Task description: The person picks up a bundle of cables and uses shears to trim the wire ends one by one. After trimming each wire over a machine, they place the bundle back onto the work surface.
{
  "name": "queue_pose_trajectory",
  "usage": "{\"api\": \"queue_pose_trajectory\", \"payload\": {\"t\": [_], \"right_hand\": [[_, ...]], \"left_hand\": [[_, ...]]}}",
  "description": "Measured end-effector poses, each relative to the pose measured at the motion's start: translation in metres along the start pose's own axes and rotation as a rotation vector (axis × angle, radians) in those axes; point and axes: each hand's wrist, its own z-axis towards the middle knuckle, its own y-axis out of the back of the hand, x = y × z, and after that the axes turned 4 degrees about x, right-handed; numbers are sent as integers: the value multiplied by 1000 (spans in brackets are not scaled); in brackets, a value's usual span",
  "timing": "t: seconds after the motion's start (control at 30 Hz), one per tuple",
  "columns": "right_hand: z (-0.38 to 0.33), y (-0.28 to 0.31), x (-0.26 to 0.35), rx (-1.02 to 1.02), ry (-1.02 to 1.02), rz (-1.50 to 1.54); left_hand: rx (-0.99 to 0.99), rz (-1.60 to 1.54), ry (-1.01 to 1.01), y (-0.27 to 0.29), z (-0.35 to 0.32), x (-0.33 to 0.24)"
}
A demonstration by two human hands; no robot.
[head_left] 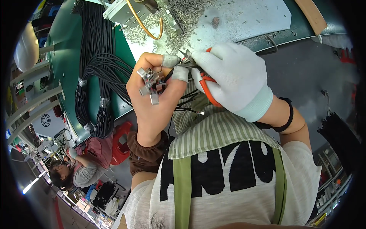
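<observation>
My left hand [148, 118] is bare, with pale covers on the thumb and index fingertips. It grips several black cables [186, 102], whose silver metal connectors [144, 91] fan out over the palm side. Other cable ends hang below that hand, one with a small pale tip. A white knit glove covers my right hand [238, 72], which is closed around red-handled cutting pliers [208, 91]. The pliers' metal jaws meet the fingertips of my left hand; exactly what lies between them is too small to make out.
On the green tabletop [68, 80], a long bundle of black cables [97, 38] lies at left. Small metal pieces [187, 17] litter a white board [244, 24] beside a metal machine [126, 13] with a yellow hose [161, 28]. A red stool [121, 147] and another person [85, 171] are at lower left.
</observation>
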Motion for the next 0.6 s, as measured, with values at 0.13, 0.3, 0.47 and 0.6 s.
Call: {"api": "queue_pose_trajectory", "payload": {"t": [0.13,0.3,0.47,0.6], "right_hand": [[-6,3,-7,112,30,168],[-5,11,-16,476,-147,735],[3,-3,-51,286,-36,530],[35,-4,-66,259,-55,448]], "left_hand": [[60,-189,173,2,10,1],[252,-333,374,14,21,11],[216,-313,437,29,42,32],[197,-506,435,43,70,38]]}}
